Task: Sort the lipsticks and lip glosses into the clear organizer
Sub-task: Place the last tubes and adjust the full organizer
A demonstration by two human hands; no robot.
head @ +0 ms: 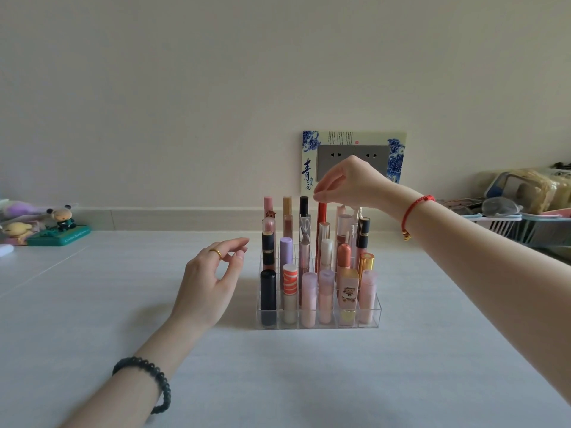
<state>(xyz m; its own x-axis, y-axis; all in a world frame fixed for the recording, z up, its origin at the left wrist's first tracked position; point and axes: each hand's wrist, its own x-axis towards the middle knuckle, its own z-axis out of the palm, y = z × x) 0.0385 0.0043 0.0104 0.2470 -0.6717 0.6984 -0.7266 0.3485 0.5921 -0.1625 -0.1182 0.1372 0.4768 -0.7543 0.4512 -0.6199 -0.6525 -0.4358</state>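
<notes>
Near the bench's (123, 304) far edge stands the clear organizer (369, 316), full of upright tubes, the right hand (346, 183) fingers pinching the red lip gloss (321, 230) top, left hand (210, 282) fingers apart beside it.

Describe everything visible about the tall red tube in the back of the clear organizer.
The tall, slim red tube looks like glossy plastic, uniformly red with no separate cap visible. It stands upright in a rear compartment of the clear acrylic organizer, rising above most neighbouring lipsticks. The right hand reaches down from above, fingertips pinching its top end. Its lower part is hidden behind tubes in front. The left hand hovers apart, touching nothing.
</notes>
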